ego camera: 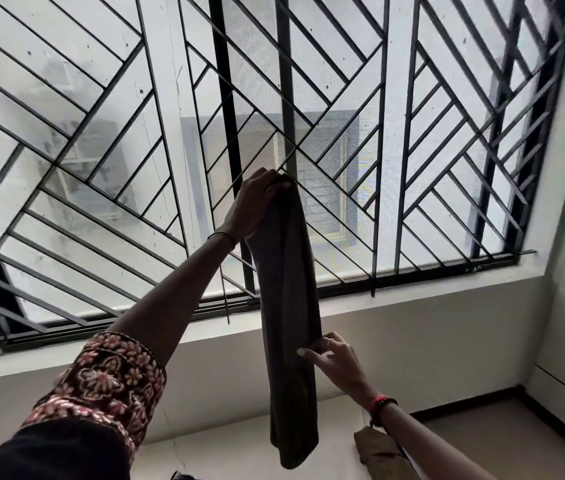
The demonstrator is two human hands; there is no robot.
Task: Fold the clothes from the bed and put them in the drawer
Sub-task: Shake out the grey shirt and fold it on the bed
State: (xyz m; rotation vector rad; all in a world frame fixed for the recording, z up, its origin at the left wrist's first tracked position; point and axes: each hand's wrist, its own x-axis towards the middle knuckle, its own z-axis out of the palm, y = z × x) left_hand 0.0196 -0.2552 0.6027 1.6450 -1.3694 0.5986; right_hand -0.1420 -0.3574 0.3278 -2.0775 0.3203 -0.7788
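A long dark brown-grey garment (288, 306) hangs straight down in front of the window, folded lengthwise into a narrow strip. My left hand (256, 206) is raised high and grips its top end. My right hand (334, 356) is lower and pinches the garment's right edge about midway down, with a finger laid across the cloth. A tan-brown piece of clothing (379, 452) lies low at the right, partly hidden by my right forearm. The bed and the drawer are out of view.
A large window with a black diagonal metal grille (412, 133) fills the upper view, with a white sill (412, 299) below it. A white wall (447, 348) runs under the sill. A pale surface (225, 455) lies along the bottom.
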